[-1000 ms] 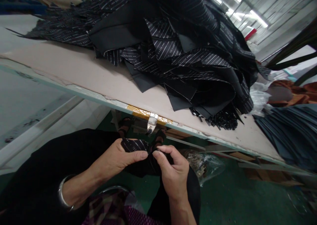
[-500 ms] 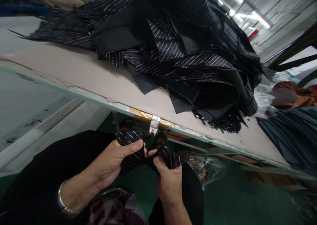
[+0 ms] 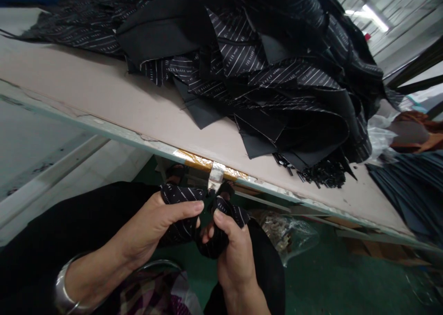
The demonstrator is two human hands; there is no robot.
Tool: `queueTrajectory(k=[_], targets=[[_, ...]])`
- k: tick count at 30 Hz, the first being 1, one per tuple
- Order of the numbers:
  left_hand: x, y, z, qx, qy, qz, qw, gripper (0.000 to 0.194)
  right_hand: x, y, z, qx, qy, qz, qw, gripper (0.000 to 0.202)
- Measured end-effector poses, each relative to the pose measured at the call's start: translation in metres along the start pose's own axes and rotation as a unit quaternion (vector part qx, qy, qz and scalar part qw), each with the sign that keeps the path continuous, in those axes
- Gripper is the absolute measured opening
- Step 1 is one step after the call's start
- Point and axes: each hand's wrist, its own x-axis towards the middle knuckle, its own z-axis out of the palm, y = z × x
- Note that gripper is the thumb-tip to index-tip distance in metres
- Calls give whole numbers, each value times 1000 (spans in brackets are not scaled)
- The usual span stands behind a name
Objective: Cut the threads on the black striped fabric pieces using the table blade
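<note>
The table (image 3: 114,107) slants across in front of me, its pale top worn and its near edge patched with a strip of yellowish tape (image 3: 207,161). Most of its far side lies under a big heap of black striped cloth pieces (image 3: 263,61), piled loose and overlapping, with plain black linings showing among the stripes. At the heap's right end a small bunch of black strips (image 3: 321,172) lies on the table top, close to the edge. Beyond that, on the right, sits a stack of dark blue fabric (image 3: 415,190). Under the table, on the green floor (image 3: 328,278), lies a clear plastic bag (image 3: 287,229). Below the table edge, over my lap, I hold one striped cloth piece (image 3: 188,211) between both hands. My left hand (image 3: 155,225) has its grip clenched on the left part, thumb laid flat across the top of the cloth. My right hand (image 3: 230,250) is clenched on the right part, the fabric bunched up in the fist. The two hands sit just beside each other, and a metal bangle (image 3: 62,292) rings my left wrist
</note>
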Motion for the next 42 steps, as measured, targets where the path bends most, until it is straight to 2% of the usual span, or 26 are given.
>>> queueTrajectory(k=[7, 21, 42], targets=[[7, 4, -1, 16, -26, 6, 1000, 26, 4, -2, 1, -32, 30, 11, 999, 35], [12, 7, -4, 13, -86, 0, 996, 23, 5, -1, 3, -20, 39, 26, 999, 39], [19, 10, -2, 2, -68, -14, 998, 18, 9, -5, 6, -5, 13, 18, 1000, 36]])
